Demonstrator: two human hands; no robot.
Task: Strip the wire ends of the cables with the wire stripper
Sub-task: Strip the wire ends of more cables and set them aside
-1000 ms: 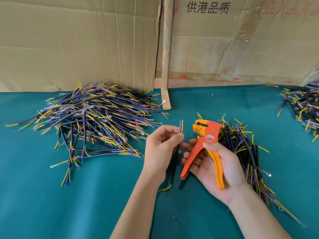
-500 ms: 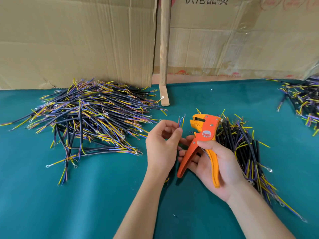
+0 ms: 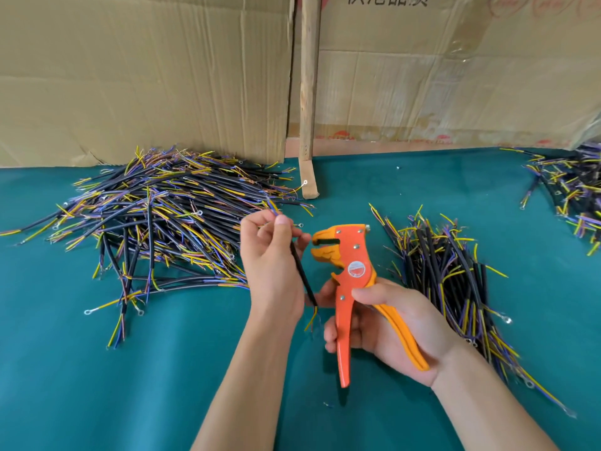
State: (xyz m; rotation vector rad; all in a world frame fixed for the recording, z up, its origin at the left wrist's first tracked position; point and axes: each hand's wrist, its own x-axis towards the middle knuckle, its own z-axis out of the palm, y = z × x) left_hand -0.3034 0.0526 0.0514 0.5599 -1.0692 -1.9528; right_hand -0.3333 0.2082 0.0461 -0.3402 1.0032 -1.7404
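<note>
Your left hand [image 3: 271, 265] pinches a black cable [image 3: 302, 275] between thumb and curled fingers, just left of the orange wire stripper [image 3: 349, 281], whose handles your right hand [image 3: 390, 327] grips, its open nose pointing left above the green table [image 3: 130, 369].

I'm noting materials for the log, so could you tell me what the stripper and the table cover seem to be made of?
Stripper: probably painted or plastic-coated metal; glossy orange body with silver rivets. Table cover: likely matte teal fabric or felt, without glare.
</note>
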